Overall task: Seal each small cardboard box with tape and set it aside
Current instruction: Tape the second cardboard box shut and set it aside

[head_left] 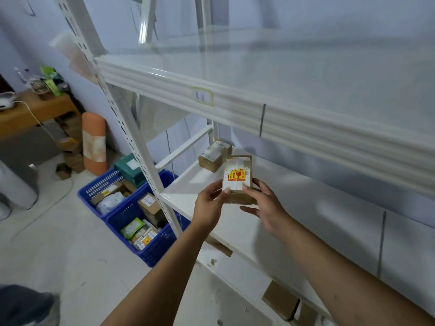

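Cardboard box with a white label and red-yellow sticker is held over the shelf near its left front corner. Left hand and right hand grip it at its near end, fingers curled around either side. Another taped box sits farther back by the left edge.

The box is matt brown cardboard with a glossy white label. The shelf is smooth white painted metal with a sheen; the crates are blue plastic, the table wood.
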The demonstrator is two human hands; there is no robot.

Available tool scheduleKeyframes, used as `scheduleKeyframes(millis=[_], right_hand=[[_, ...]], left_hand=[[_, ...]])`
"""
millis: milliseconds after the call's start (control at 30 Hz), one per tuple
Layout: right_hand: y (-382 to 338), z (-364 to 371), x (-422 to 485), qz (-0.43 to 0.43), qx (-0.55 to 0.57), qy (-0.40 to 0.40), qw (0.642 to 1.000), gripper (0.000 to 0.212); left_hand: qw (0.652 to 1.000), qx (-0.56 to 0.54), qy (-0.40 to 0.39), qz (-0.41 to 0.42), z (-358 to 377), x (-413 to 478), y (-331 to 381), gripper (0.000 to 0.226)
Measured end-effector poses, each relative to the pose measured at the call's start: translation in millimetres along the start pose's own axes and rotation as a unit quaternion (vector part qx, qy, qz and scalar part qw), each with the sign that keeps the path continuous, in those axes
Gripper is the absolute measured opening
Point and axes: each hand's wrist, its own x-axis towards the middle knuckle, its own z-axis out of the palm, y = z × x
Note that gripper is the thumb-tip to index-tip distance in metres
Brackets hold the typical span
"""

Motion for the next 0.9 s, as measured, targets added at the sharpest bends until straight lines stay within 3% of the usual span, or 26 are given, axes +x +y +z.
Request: scheduleKeyframes(millis=[267,467,567,667,733,800,833,900], right_hand=[[15.5,28.3,75.1,-0.003,-0.076,0.068,0.995,0.026],[23.1,47.5,110.6,-0.002,-0.073,0.152,0.986,0.023],[25.5,56.7,124.1,-0.006,-0.070,0.199,0.977,0.025],[29.8,65.7,135.6,0.000,-0.048,0.243,0.969,0.019],[33.6,68.8,142.2,0.005,-0.037,0.267,0.963,0.014],[37.8,69.9,148.3,0.010,-0.039,0.285,0.958,0.016],[39.4,70.2,151.3,0.014,-0.043,0.290,0.956,0.018],[39.2,72.5,155.5,0.018,-0.058,0.296,0.953,0.023]], left_hand=[[0.997,0.023,-0.070,-0.020,-18.9,75.3,-10.0,0.021],[0.989,0.029,-0.145,-0.029,-35.6,136.8,-34.7,0.040],[0.984,0.054,-0.168,-0.009,-39.9,163.8,-42.0,0.053],[0.976,0.124,-0.174,0.038,-40.9,186.7,-46.4,0.047],[0.949,0.243,-0.186,0.080,-39.1,201.7,-47.6,0.044],[0.866,0.442,-0.169,0.163,-39.5,212.4,-49.0,0.049],[0.831,0.494,-0.159,0.200,-40.1,217.3,-51.4,0.051],[0.802,0.523,-0.154,0.244,-41.2,225.6,-55.6,0.053]])
